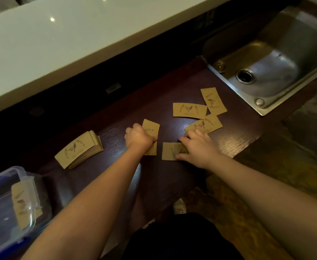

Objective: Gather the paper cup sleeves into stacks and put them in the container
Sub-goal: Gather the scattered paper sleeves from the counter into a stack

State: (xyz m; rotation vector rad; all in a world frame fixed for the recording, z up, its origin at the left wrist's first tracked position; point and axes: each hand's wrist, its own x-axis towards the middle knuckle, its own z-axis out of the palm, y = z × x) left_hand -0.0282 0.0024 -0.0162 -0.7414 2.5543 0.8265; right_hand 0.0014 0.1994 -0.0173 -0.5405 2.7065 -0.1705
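The dark wooden desk (pixel 172 177) runs from seven o'clock up to two o'clock, its grained, glossy top giving flat cardboard a smooth bed to slide on. At its two o'clock end a steel sink (pixel 274 72) is let into the top, dull and dented, taking no part in the job. At eight o'clock the clear plastic container (pixel 20 171) waits by the desk edge with a few sleeves already showing through its wall, placed close, I judge, so a full stack travels only a short way.

At nine o'clock of the hands lies a finished stack (pixel 78 149) of brown sleeves, fanned slightly, flat and curved-edged, each printed with a bird on a sprig; it looks parked there for the container. Loose sleeves (pixel 189 109) lie scattered singly toward one o'clock, some touching at their corners.

The left hand (pixel 139 137) is closed in a fist around a small bunch of sleeves (pixel 151 128) stood on edge on the desk, likely to square them. The right hand (pixel 197 145) lies spread, fingers pressed flat on a single sleeve (pixel 169 151) just beside the bunch, seemingly to drag it over; its fingertips also reach the next sleeve beyond.
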